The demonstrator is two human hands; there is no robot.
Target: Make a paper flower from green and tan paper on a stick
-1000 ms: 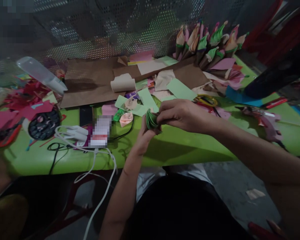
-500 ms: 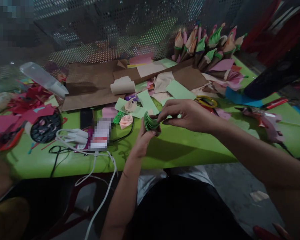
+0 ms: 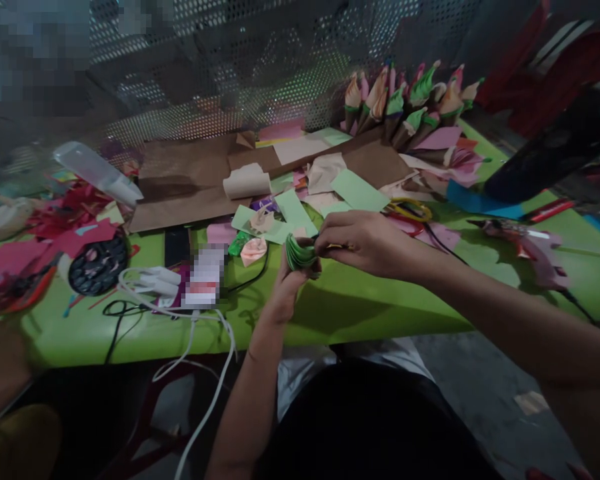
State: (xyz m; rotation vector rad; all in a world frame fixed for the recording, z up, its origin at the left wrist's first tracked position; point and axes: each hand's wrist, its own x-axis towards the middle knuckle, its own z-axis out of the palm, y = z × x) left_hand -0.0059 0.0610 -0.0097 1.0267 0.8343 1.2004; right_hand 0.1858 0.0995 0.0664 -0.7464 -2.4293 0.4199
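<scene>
In my left hand (image 3: 286,293), a green layered paper swirl (image 3: 298,253) is held above the front part of the table, the fingers closed around it. My right hand (image 3: 363,241) comes in from the right with its thumb and fingers pinched together at the swirl's right side. What lies between those fingertips is hidden. Just behind the hands are light green paper strips (image 3: 296,212) and a crumpled beige scrap (image 3: 263,219). To the left rest a folded peach paper piece (image 3: 254,251) and a small green one (image 3: 238,244).
Finished-looking paper cones (image 3: 410,110) stand in a bunch at the back right. A pink glue gun (image 3: 535,247), yellow-handled scissors (image 3: 411,209) and a dark bottle (image 3: 550,147) are on the right. A charging phone (image 3: 205,277) with white cables and brown paper (image 3: 180,173) lie left.
The view has shifted slightly. My right hand stays at the swirl's right side, its fingers drawn a little closer together. My left hand keeps its hold on the swirl.
</scene>
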